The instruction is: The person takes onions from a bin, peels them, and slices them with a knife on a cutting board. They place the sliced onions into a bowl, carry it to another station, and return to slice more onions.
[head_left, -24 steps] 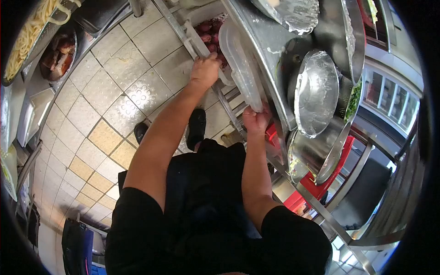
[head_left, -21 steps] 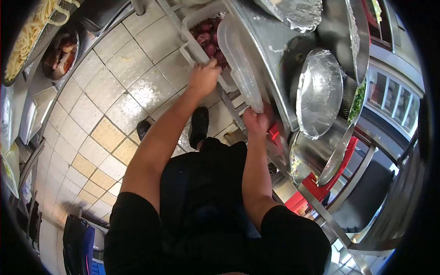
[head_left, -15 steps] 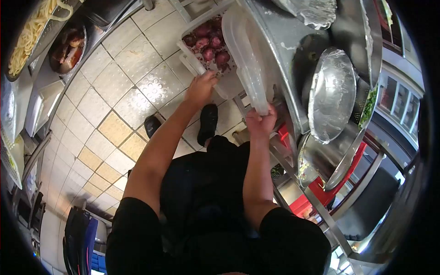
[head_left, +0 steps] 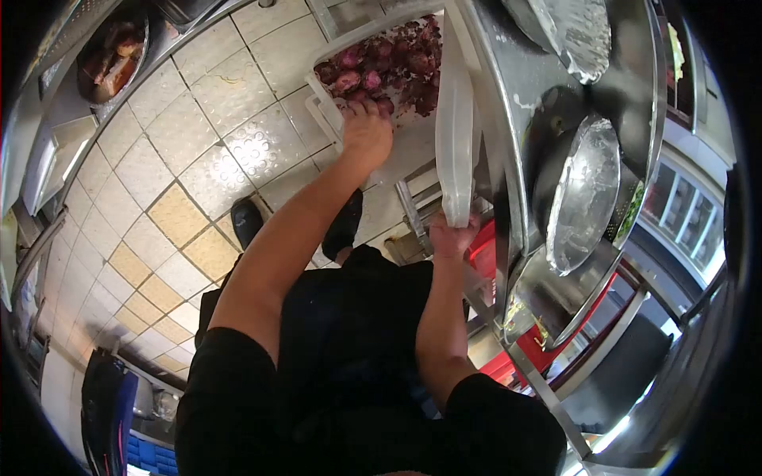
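At the bin (head_left: 373, 33), the left hand (head_left: 367, 136), grip unclear, touches red onions (head_left: 348, 81); the right hand (head_left: 454, 235) holds a lid (head_left: 455, 143).

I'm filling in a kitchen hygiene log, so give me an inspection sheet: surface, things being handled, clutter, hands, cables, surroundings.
Surface: steel counter, whitish smears on it.
Things being handled: plastic bin holding what look like red onions; translucent lid tilted up, the onions exposed.
Clutter: metal bowls on the counter, whitish residue on some.
Hands: left hand over the onions; right hand gripping the lid's near end.
Cables: nothing seen.
Surroundings: tiled floor, shiny in places.
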A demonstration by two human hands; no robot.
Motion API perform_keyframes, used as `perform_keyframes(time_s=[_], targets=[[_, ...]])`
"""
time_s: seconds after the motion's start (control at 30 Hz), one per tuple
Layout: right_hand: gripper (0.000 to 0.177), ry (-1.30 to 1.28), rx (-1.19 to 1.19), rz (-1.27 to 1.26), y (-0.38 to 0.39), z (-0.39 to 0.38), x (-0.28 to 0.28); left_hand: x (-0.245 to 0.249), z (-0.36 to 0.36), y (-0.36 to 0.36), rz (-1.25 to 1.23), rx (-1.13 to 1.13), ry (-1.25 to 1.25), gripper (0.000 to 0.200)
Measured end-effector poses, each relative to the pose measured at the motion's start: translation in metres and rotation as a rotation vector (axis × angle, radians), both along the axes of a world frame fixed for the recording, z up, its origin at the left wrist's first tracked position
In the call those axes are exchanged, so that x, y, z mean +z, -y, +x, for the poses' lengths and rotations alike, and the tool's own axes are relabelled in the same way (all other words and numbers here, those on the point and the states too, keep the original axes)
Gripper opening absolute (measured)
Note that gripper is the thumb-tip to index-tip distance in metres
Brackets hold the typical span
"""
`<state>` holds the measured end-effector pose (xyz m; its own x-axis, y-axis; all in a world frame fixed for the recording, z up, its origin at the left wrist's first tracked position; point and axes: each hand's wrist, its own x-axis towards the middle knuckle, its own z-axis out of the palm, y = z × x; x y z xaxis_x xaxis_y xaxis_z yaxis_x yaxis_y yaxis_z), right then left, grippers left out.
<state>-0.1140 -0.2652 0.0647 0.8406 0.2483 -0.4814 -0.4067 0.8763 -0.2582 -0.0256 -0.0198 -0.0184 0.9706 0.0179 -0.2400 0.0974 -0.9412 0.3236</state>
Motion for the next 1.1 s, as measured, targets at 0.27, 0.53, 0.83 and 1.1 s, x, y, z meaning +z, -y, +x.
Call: perform_keyframes(time_s=[0.27, 0.53, 0.83, 1.1], targets=[[0.045, -0.089, -0.042, 0.095, 0.004, 0.008, -0.001, -0.049, 0.053, 0.039, -0.201, 0.358, -0.539, 0.048], [0.038, -0.111, -0.134, -0.04, 0.01, 0.008, 0.0, -0.064, 0.069, 0.036, -0.255, 0.24, -0.659, 0.053], [0.049, -0.135, -0.141, -0.106, 0.005, 0.01, 0.001, -0.035, 0.077, 0.01, -1.559, 0.808, -0.754, 0.053], [0.052, -0.109, -0.01, -0.139, -0.012, 0.016, 0.009, -0.001, 0.063, -0.034, -2.594, 0.883, -0.862, 0.061]])
